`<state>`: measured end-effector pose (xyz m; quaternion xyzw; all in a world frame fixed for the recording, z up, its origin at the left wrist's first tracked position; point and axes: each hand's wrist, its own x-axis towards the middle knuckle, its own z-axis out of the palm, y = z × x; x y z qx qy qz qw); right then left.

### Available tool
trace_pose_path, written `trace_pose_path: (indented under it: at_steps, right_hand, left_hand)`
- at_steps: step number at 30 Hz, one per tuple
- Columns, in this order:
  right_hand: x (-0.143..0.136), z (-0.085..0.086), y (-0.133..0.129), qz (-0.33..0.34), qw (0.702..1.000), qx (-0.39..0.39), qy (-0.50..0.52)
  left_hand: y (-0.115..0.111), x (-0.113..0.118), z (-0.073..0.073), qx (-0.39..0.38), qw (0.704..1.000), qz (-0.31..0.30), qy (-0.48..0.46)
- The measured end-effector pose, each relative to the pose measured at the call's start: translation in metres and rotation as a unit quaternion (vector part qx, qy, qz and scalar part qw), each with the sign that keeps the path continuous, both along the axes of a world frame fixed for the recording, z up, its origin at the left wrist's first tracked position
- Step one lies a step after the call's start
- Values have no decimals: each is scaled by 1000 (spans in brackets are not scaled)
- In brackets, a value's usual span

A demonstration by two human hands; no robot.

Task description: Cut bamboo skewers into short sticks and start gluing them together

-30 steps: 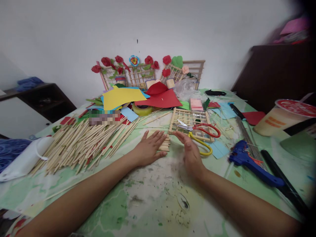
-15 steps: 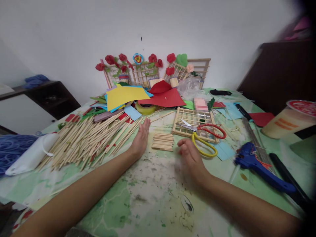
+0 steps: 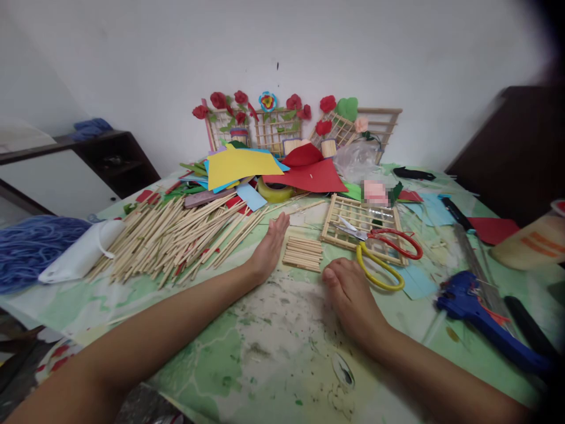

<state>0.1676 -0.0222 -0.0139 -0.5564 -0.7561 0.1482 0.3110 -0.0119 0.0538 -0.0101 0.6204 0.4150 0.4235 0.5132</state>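
Observation:
A small row of short wooden sticks lies side by side on the green patterned table. My left hand rests on its edge just left of the row, fingers stretched out, holding nothing. To the right of the row, my right hand lies on the table with its fingers curled in; nothing shows in it. Scissors with red and yellow handles lie beyond my right hand, partly over a stick lattice. Left of my left hand spreads a big pile of long sticks.
Coloured paper, a tape roll and lattices with paper flowers stand behind. A blue glue gun, a cutter and a cup are right. A white bottle and blue cord are left.
The view has shifted, so the table's contents appear further right. My right hand has come down and settled near the short sticks. My left hand keeps its place beside them.

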Motion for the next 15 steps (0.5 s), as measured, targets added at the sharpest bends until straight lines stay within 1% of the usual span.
trace_pose_path:
  at_steps: [3, 6, 10, 13, 15]
  right_hand:
    - [-1, 1, 1, 14, 999, -20, -43]
    - [-2, 2, 2, 36, 996, -40, -67]
    - [-4, 5, 2, 50, 995, -46, -75]
    - [-4, 6, 1, 66, 994, -42, -73]
    - [-3, 6, 1, 67, 995, -40, -55]
  left_hand:
    - [-2, 2, -1, -24, 998, -10, -62]
    - [-3, 3, -1, -37, 996, -17, -80]
    - [-3, 5, 0, -40, 996, -18, -75]
    - [-4, 5, 0, -33, 998, -25, -46]
    - [-4, 5, -2, -26, 999, -29, -26]
